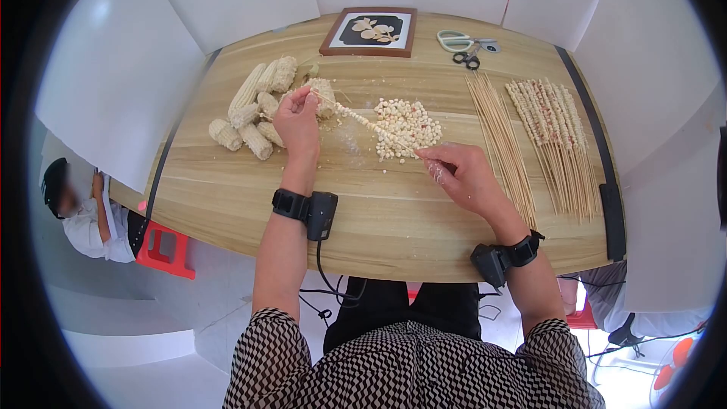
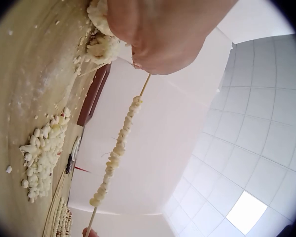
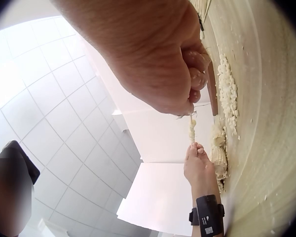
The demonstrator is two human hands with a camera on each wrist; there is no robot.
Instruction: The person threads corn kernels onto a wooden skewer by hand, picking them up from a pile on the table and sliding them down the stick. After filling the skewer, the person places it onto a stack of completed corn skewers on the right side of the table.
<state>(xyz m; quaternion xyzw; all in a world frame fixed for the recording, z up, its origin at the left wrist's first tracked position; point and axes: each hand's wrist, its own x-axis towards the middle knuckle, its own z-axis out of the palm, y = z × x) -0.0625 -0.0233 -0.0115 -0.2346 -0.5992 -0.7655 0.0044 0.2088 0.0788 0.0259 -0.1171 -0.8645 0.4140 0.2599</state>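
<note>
A thin wooden skewer threaded with pale corn kernels (image 2: pixel 119 148) spans the space between the two hands. One end is pinched by my left hand (image 1: pixel 298 123), near the corn cobs; the other is pinched between thumb and fingers of my right hand (image 1: pixel 463 174). In the left wrist view the kernels sit in a row along the middle of the skewer, with bare wood showing at both ends. Beneath and beyond the skewer lies a pile of loose kernels (image 1: pixel 409 125), a few of them reddish. The left fingertips are hidden behind the hand in the left wrist view.
Several corn cobs (image 1: pixel 246 98) are heaped at left. To the right lie bare skewers (image 1: pixel 503 144) and filled kernel skewers (image 1: pixel 549 113). Scissors (image 1: pixel 468 47) and a framed picture (image 1: pixel 371 32) sit at the back. A seated person (image 1: pixel 95 216) is beyond the table's left edge.
</note>
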